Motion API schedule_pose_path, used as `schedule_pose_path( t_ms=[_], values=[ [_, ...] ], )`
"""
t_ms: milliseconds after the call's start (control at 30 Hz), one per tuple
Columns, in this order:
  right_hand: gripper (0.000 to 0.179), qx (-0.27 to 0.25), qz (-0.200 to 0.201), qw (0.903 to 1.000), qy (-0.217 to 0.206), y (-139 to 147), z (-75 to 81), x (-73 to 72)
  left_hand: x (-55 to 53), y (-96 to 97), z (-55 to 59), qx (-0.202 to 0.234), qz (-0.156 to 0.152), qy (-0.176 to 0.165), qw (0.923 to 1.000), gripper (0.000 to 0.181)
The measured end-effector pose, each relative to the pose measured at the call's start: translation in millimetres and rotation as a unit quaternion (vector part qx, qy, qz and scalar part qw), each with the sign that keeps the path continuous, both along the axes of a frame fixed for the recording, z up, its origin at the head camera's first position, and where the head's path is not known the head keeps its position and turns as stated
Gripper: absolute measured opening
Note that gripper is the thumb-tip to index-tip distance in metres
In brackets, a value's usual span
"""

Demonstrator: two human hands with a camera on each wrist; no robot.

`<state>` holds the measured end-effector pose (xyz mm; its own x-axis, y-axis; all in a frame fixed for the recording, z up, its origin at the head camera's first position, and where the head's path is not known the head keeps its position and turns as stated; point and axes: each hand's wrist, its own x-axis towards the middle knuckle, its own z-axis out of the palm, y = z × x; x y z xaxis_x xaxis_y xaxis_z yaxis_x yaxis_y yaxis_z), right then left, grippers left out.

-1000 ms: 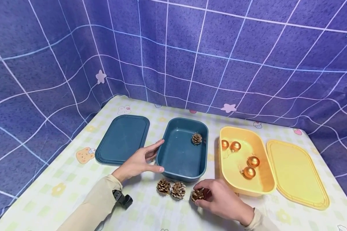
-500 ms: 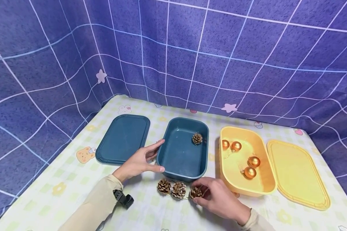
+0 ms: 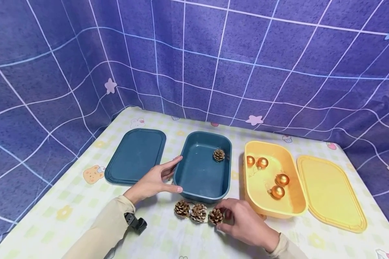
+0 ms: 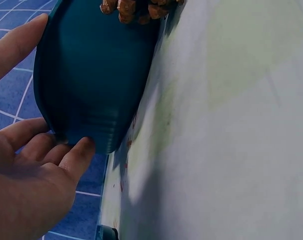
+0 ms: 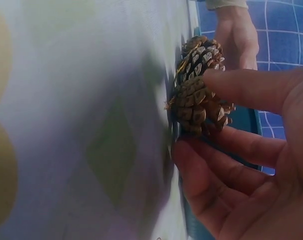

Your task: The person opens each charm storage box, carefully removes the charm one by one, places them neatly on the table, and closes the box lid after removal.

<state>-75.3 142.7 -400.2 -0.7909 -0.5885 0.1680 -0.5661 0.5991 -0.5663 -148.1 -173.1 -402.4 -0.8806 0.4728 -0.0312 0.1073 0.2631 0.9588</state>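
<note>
Near the table's front, my right hand (image 3: 243,223) pinches a pine cone (image 3: 215,216) between thumb and fingers; the right wrist view shows the thumb on this brown cone (image 5: 194,102). Just left of it, two more pine cones, a frosted one (image 3: 199,213) and a browner one (image 3: 182,208), lie in a row before the dark teal box (image 3: 202,176). Inside that lidless box, a single pine cone (image 3: 218,155) sits toward the far right. My left hand (image 3: 152,183) touches the box's near left corner, thumb and fingers spread along its wall (image 4: 91,75).
A teal lid (image 3: 136,156) lies left of the box. To the right stands a yellow box (image 3: 262,194) holding several orange-gold baubles (image 3: 282,179), with its yellow lid (image 3: 330,194) alongside. A purple-blue gridded curtain (image 3: 194,64) hangs behind the table.
My right hand has shifted left with its pine cone, bringing it close beside the frosted one. The left hand has stayed at the teal box.
</note>
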Motion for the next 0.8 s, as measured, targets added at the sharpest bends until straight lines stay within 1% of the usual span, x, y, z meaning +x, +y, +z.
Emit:
schedule_pose_path(
  t_ms=[367,700,800],
  values=[
    [0.033,0.01,-0.026,0.9996,-0.01,-0.7,1.3,-0.6,0.5,1.4,1.3,-0.01,0.004,-0.001,0.9999,0.105],
    [0.038,0.009,-0.023,0.9991,-0.035,0.8,4.1,-0.8,1.0,-0.2,1.7,-0.014,0.003,0.005,0.9999,0.103],
    [0.037,0.012,-0.024,0.999,-0.036,1.9,5.6,-0.6,0.8,0.2,2.5,-0.016,0.004,0.004,0.9999,0.103]
  ],
)
